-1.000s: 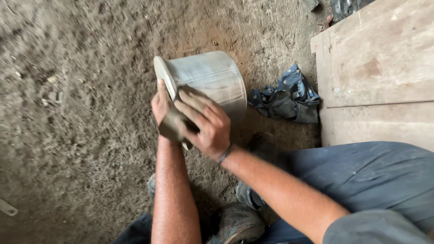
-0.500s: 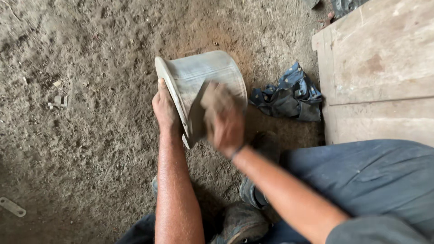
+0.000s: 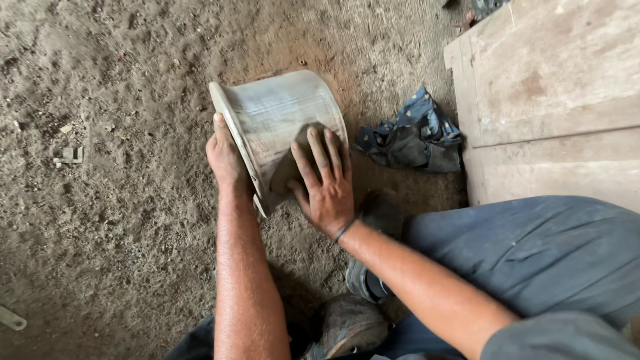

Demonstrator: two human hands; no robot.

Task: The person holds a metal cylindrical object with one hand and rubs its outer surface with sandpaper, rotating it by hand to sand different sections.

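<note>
On dirt floor [image 3: 113,220], wooden platform [image 3: 553,87] beside

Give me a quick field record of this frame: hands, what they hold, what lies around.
Left hand: grips the flared rim of the metal pot, which lies on its side
Right hand: fingers spread, pressing a dark pad flat against the pot's wall
Ground: packed dirt
Near the pot: crumpled blue rag to its right, apart from it
Far right: wooden boards
Small metal scrap: left, on the dirt
</note>
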